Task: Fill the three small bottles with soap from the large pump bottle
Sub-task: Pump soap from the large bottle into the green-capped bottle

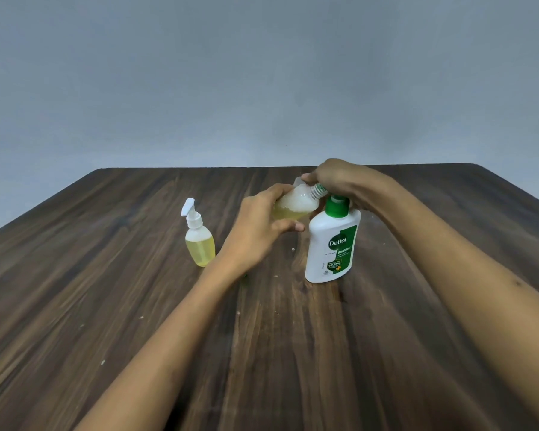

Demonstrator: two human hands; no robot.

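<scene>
One capped small bottle (199,241) beside left hand (259,225)

A: Where do things stand on the surface (137,306)?
B: Capped small bottle (199,241) left of centre; large pump bottle (332,244) right of centre.
A: Between them?
B: A tilted small bottle (296,205), held above the surface, its neck touching the pump top.

We see the large pump bottle (332,244), white with green label and collar, upright on the table. One small bottle (294,204), uncapped, clear, partly full of yellow soap, tilts with its threaded neck by the pump. Another small bottle (199,241), capped, stands upright at left.
</scene>
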